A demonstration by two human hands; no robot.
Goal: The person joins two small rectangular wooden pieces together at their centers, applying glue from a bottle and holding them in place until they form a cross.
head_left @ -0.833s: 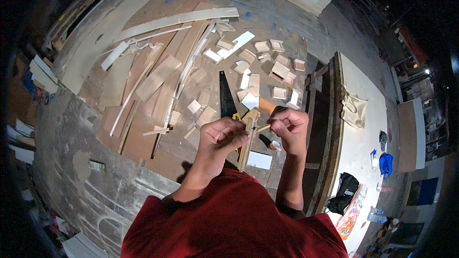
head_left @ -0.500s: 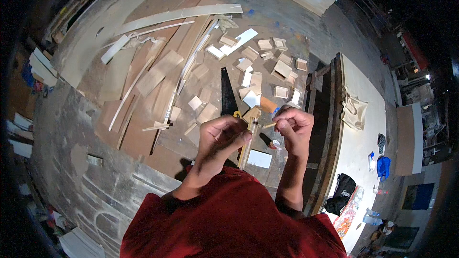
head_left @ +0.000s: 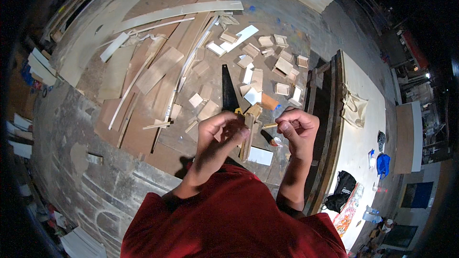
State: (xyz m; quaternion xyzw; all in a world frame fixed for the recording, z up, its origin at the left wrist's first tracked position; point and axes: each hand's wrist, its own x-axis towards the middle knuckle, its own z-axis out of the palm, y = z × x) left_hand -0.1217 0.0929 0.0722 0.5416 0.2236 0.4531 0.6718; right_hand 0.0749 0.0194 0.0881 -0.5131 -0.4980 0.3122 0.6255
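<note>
My left hand point(head_left: 221, 136) is closed on a narrow wooden piece point(head_left: 248, 138), held upright in front of my chest with its edge toward me. My right hand point(head_left: 299, 131) pinches a thin, pale wooden stick point(head_left: 270, 125) between thumb and fingers. The stick points left toward the wooden piece, and a small gap separates them. Just beyond my left hand lies a handsaw point(head_left: 229, 91) with a dark blade and a yellow part at its handle, partly hidden by the hand. Below the right hand's stick is a small white and red container point(head_left: 276, 141).
Several small wooden boxes point(head_left: 283, 67) and offcuts lie scattered ahead. Long boards point(head_left: 162, 74) are piled to the left. On the right stands a long pale-topped table point(head_left: 366, 138) with a cloth bag point(head_left: 355, 109) and a black bag point(head_left: 342, 188). A white panel point(head_left: 259, 155) lies below my hands.
My right hand has shifted slightly to the right with the stick, widening the gap to the wooden piece. The left hand keeps its hold, and the wooden piece has turned slightly.
</note>
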